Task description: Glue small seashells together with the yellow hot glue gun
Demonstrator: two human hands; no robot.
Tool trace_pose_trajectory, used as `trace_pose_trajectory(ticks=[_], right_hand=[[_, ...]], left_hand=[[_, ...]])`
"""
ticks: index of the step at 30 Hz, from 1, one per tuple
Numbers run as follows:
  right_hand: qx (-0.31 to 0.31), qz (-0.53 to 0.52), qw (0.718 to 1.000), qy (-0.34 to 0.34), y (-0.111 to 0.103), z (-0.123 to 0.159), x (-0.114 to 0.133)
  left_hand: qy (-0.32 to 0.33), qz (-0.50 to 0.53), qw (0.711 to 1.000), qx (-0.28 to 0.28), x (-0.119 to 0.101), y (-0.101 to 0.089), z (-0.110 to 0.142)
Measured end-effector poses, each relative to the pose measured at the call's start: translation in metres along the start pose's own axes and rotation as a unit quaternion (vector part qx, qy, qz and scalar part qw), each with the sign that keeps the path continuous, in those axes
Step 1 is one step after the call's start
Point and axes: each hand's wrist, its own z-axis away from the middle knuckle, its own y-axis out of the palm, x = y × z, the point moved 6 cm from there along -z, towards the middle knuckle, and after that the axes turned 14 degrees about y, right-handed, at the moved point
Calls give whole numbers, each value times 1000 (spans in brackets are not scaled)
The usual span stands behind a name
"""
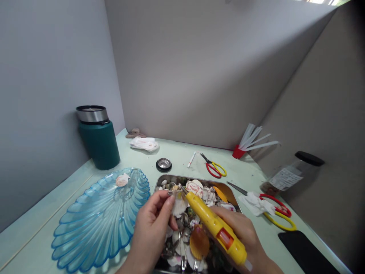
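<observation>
Above the metal tray, the left hand pinches a pale shell. The right hand grips a glue gun (yellow).

One glue gun, one tray, two scissors

From the view's centre, a teal flask stood at 9 o'clock; 2 red-and-yellow-handled scissors and a flat black object lay around 4 o'clock.
</observation>
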Motion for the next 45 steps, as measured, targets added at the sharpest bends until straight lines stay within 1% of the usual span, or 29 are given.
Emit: trace_pose_trajectory(ticks=[5, 8, 10, 12, 15, 17, 21, 25, 28, 33, 38, 45], right_hand=[[16, -4, 1000, 2, 2, 1, -1], [18, -19, 1000, -8, 2, 1, 0], [10, -19, 1000, -3, 1, 0, 0], [7, -11, 1000, 18, 1, 0, -2], [18, -8, 999, 32, 3, 1, -4], [24, -9, 999, 33, 4, 3, -5], [11, -7, 1000, 23, 3, 4, -6], [21, -5, 1000, 17, 5, 5, -7], [32, -7, 999, 15, 6, 5, -8], [10, 6, 1000, 20, 2, 4, -7], [17, 10, 1000, -2, 3, 4, -3], [8, 26, 1000, -7, 1, 2, 0]], left_hand=[[43, -77, 996, 22, -2, -2, 1], [65, -126, 989, 37, -3, -2, 1], [79, -151, 985, 35, -5, -3, 2], [93, -165, 982, 26, -9, -4, 3], [107, -176, 978, 13, -12, -6, 3], [105, -175, 979, 15, -12, -7, 3], [68, -144, 987, 34, -4, -4, 3], [7, -50, 998, 31, 3, 0, 0], [-22, 4, 1000, 19, 6, 2, -1], [-47, 59, 997, -9, 10, 0, -2], [-57, 81, 995, -11, 12, -1, -1], [-55, 78, 995, -10, 11, 0, -2]])
